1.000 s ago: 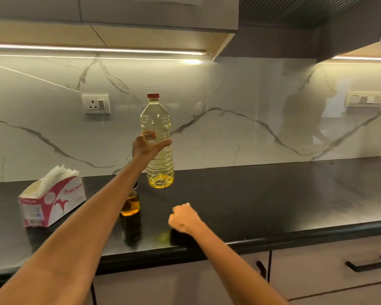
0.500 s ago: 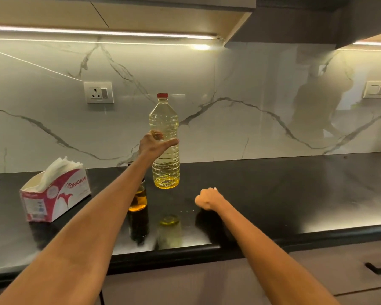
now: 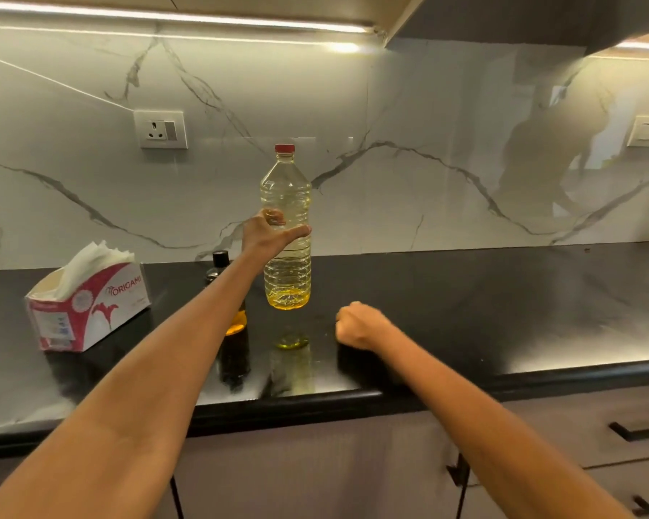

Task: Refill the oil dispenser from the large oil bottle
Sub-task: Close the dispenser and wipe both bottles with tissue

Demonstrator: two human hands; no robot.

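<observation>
My left hand (image 3: 268,234) grips the large oil bottle (image 3: 286,234) around its middle, holding it upright above the black countertop (image 3: 465,305), red cap (image 3: 284,148) on. Only a little yellow oil sits at its bottom. Just left of it, partly hidden behind my forearm, stands the dark oil dispenser (image 3: 233,324) with its black top. My right hand (image 3: 360,327) is clenched in a fist, near the counter's front edge. Far left, a tissue box (image 3: 90,305) rests on the counter.

Black counter (image 3: 465,312) — tissue box (image 3: 87,305), dark dispenser (image 3: 235,331).
</observation>
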